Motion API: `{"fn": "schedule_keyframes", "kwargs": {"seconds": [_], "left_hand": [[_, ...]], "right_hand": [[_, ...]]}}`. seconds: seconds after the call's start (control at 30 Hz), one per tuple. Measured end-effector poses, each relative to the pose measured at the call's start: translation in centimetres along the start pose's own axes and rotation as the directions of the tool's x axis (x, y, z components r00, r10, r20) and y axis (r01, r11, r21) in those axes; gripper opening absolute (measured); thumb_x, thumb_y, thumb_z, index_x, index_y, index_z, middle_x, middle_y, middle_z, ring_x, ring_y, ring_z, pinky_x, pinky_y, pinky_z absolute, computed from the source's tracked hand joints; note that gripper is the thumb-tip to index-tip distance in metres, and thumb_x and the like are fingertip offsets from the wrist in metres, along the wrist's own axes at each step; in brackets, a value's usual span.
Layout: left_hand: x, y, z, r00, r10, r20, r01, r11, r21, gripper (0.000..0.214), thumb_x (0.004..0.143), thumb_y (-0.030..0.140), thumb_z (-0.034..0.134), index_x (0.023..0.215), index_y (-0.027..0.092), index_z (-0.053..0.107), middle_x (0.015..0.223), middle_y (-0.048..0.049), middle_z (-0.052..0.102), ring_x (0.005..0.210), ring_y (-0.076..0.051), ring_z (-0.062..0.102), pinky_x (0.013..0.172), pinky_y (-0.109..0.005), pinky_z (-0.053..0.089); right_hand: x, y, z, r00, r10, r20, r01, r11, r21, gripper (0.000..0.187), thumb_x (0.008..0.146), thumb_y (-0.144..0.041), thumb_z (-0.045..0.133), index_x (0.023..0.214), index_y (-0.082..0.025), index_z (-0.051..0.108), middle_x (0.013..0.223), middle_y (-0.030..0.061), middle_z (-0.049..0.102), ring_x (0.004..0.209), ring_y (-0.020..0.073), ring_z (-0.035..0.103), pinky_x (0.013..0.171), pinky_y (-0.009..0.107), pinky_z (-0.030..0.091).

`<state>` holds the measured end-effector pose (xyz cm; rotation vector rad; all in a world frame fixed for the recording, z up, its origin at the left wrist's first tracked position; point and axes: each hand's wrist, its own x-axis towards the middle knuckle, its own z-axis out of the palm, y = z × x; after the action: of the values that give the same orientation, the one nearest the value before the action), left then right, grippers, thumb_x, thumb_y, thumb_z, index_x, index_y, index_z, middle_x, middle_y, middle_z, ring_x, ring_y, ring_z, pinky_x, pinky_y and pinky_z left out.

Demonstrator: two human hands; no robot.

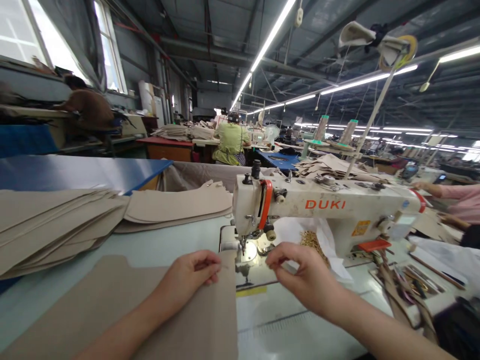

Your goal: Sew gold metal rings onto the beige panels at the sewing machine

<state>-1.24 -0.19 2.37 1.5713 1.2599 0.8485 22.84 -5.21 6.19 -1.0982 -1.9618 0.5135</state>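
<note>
Pale green, your smooth counter (300, 320) carries a white metal sewing machine (326, 200), a stack of flat beige pieces (56, 225) and one broad, matte panel (123, 285). That panel lies left of the needle (243, 246), not under it; no stitching shows, so what's done or left can't be judged. Your left hand (195, 272) curls over it; your right hand (309, 277) bends loosely near the needle. Whether either pinches anything, I can't tell. Small brass-coloured bits (312, 242) lie heaped beyond.

Sewing workshop | sewing machine (326, 192) | thread cones (321, 129) | stacked cut panels (56, 220) | ceiling strip lights (273, 35)
</note>
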Motion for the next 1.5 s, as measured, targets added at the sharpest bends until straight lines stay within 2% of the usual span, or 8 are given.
{"fn": "schedule_keyframes", "kwargs": {"seconds": [0.17, 0.33, 0.5, 0.83, 1.03, 1.13, 1.33, 1.5], "left_hand": [[-0.1, -0.4, -0.1, 1.000, 0.011, 0.026, -0.009, 0.997, -0.076, 0.019, 0.063, 0.036, 0.062, 0.070, 0.018, 0.062, 0.053, 0.0027, 0.063, 0.052, -0.014, 0.056, 0.056, -0.025, 0.045], [0.2, -1.1, 0.1, 0.999, 0.012, 0.033, -0.008, 0.993, -0.117, 0.019, 0.064, 0.035, 0.061, 0.071, 0.017, 0.061, 0.053, 0.0015, 0.063, 0.053, -0.014, 0.057, 0.056, -0.025, 0.045], [0.1, -0.9, 0.4, 0.999, -0.020, 0.046, 0.027, 0.989, -0.147, 0.018, 0.063, 0.034, 0.061, 0.068, 0.017, 0.060, 0.050, 0.0027, 0.062, 0.050, -0.013, 0.055, 0.053, -0.024, 0.044], [-0.1, -0.5, 0.4, 0.986, -0.085, 0.144, 0.115, 0.970, -0.214, 0.021, 0.062, 0.033, 0.067, 0.071, 0.016, 0.059, 0.051, 0.0022, 0.064, 0.049, -0.012, 0.057, 0.053, -0.024, 0.044], [-0.1, -0.7, 0.6, 0.975, -0.051, 0.216, 0.108, 0.960, -0.258, 0.021, 0.065, 0.031, 0.068, 0.073, 0.016, 0.056, 0.061, 0.0020, 0.065, 0.051, -0.011, 0.059, 0.052, -0.023, 0.044], [0.0, -1.0, 0.7, 0.980, -0.029, 0.196, 0.086, 0.953, -0.291, 0.024, 0.066, 0.031, 0.068, 0.077, 0.017, 0.053, 0.062, 0.0026, 0.065, 0.051, -0.012, 0.061, 0.051, -0.023, 0.044], [0.1, -1.3, 0.9, 0.991, -0.015, 0.136, 0.058, 0.944, -0.325, 0.031, 0.065, 0.034, 0.070, 0.081, 0.018, 0.049, 0.059, 0.0038, 0.063, 0.051, -0.013, 0.061, 0.050, -0.024, 0.045], [0.0, -0.7, 0.9, 0.992, -0.025, 0.126, 0.063, 0.950, -0.307, 0.031, 0.068, 0.041, 0.067, 0.078, 0.017, 0.051, 0.058, 0.0035, 0.061, 0.050, -0.013, 0.061, 0.049, -0.023, 0.046]], "right_hand": [[1.8, 1.4, 6.5, 0.969, 0.223, 0.107, -0.248, 0.868, 0.430, 0.007, 0.067, -0.011, 0.058, 0.066, -0.017, 0.061, 0.060, -0.0027, 0.059, 0.055, 0.0092, 0.051, 0.054, 0.020, 0.040], [3.2, 3.8, 9.4, 0.932, 0.340, 0.129, -0.346, 0.721, 0.601, 0.006, 0.061, -0.021, 0.069, 0.062, -0.017, 0.066, 0.058, -0.0030, 0.061, 0.052, 0.0087, 0.049, 0.052, 0.020, 0.037], [3.0, 4.4, 9.9, 0.924, 0.357, 0.135, -0.360, 0.700, 0.617, 0.013, 0.061, -0.029, 0.074, 0.067, -0.018, 0.071, 0.061, -0.0016, 0.065, 0.054, 0.0098, 0.051, 0.053, 0.021, 0.040], [2.4, 3.9, 8.8, 0.971, 0.209, 0.114, -0.236, 0.788, 0.569, 0.010, 0.072, -0.029, 0.066, 0.073, -0.024, 0.074, 0.068, -0.0014, 0.066, 0.066, 0.0133, 0.058, 0.065, 0.024, 0.047], [2.6, 4.3, 9.3, 0.947, 0.266, 0.182, -0.320, 0.715, 0.621, 0.012, 0.067, -0.030, 0.071, 0.075, -0.021, 0.072, 0.070, -0.0010, 0.068, 0.064, 0.0134, 0.059, 0.061, 0.024, 0.046], [2.8, 4.3, 9.5, 0.940, 0.289, 0.182, -0.334, 0.664, 0.669, 0.014, 0.066, -0.030, 0.072, 0.075, -0.019, 0.070, 0.066, -0.0012, 0.067, 0.061, 0.0126, 0.059, 0.061, 0.024, 0.045], [2.3, 3.6, 9.4, 0.946, 0.286, 0.151, -0.312, 0.679, 0.664, 0.016, 0.073, -0.034, 0.067, 0.076, -0.019, 0.068, 0.067, 0.0001, 0.065, 0.065, 0.0140, 0.060, 0.065, 0.025, 0.046], [2.5, 3.7, 9.8, 0.921, 0.319, 0.223, -0.378, 0.596, 0.709, 0.024, 0.063, -0.039, 0.076, 0.069, -0.019, 0.065, 0.064, -0.0007, 0.065, 0.061, 0.0141, 0.061, 0.063, 0.027, 0.048]]}}
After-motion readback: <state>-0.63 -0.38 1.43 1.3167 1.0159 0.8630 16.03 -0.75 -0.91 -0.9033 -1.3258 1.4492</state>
